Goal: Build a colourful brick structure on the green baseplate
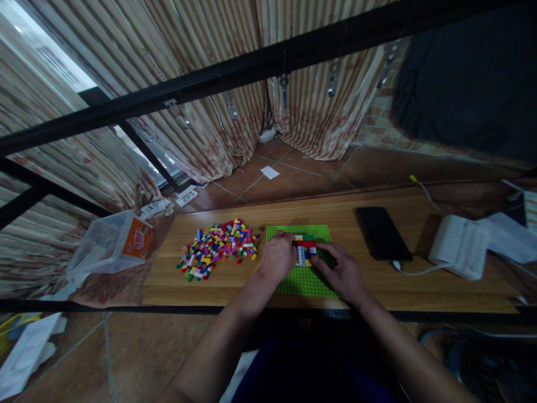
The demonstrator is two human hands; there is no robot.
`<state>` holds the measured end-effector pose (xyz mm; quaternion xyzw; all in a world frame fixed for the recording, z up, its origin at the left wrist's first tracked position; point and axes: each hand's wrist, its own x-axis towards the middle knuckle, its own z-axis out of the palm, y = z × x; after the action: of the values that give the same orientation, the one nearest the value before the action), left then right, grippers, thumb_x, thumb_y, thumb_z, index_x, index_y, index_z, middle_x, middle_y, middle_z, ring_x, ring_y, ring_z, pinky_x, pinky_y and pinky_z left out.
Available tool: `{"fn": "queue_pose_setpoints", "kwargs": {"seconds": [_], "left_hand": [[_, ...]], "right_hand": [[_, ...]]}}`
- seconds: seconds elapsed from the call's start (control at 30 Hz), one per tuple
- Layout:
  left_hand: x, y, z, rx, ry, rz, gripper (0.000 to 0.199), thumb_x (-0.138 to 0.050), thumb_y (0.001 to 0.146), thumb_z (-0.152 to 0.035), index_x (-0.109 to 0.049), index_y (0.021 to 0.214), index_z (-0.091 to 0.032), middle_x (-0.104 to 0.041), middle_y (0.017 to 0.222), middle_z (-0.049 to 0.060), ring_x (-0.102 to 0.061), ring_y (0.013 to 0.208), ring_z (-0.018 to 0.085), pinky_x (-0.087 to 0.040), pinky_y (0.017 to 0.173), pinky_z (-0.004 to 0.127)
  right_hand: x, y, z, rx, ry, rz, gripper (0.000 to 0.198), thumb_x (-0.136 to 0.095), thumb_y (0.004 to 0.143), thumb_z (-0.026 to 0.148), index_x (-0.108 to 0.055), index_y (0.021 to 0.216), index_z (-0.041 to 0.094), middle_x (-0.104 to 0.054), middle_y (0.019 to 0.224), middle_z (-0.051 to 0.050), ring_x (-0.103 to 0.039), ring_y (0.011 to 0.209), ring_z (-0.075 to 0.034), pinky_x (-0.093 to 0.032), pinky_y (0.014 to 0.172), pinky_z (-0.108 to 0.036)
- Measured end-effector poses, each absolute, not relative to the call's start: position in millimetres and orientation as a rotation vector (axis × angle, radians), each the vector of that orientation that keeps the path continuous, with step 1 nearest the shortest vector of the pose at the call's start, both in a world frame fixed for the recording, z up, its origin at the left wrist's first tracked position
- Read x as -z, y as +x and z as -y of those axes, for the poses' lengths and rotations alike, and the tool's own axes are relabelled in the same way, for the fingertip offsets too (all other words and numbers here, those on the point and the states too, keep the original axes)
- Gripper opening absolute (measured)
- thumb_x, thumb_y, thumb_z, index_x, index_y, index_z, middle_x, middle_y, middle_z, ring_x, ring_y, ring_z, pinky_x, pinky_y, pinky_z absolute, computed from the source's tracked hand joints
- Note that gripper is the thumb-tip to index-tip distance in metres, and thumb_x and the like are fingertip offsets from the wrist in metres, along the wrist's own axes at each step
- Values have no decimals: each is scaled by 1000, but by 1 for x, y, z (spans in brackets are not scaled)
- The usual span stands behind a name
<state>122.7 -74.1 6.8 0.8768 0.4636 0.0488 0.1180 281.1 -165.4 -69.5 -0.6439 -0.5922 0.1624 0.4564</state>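
Observation:
A green studded baseplate lies on the wooden table, with a small build of toy bricks in white, red, blue, yellow and green on it. At the build's left edge my left hand is closed, its fingers curled against the bricks; what they pinch, if anything, is hidden. My right hand rests at the right edge of the build, thumb and forefinger apart, tips at the bricks. Left of the baseplate spreads a heap of loose toy bricks in many colours.
A black phone with a cable lies to the right, near a white box-shaped device. A clear plastic bin with an orange label stands beyond the table's left end. A dark metal bar crosses behind the wooden table.

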Motion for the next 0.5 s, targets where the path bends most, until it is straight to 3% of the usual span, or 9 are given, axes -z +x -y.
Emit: {"fn": "queue_pose_setpoints", "kwargs": {"seconds": [0.5], "left_hand": [[-11,133,79,-84,2547,-1493,21,-52,84,-15,-70,96,-16,-69,94,9,-69,85,20,-55,80,29]], "right_hand": [[70,281,166,-413,-1587,1452,35,-58,88,46,-63,114,24,-67,111,-9,-62,105,-25,-49,93,-44]]}}
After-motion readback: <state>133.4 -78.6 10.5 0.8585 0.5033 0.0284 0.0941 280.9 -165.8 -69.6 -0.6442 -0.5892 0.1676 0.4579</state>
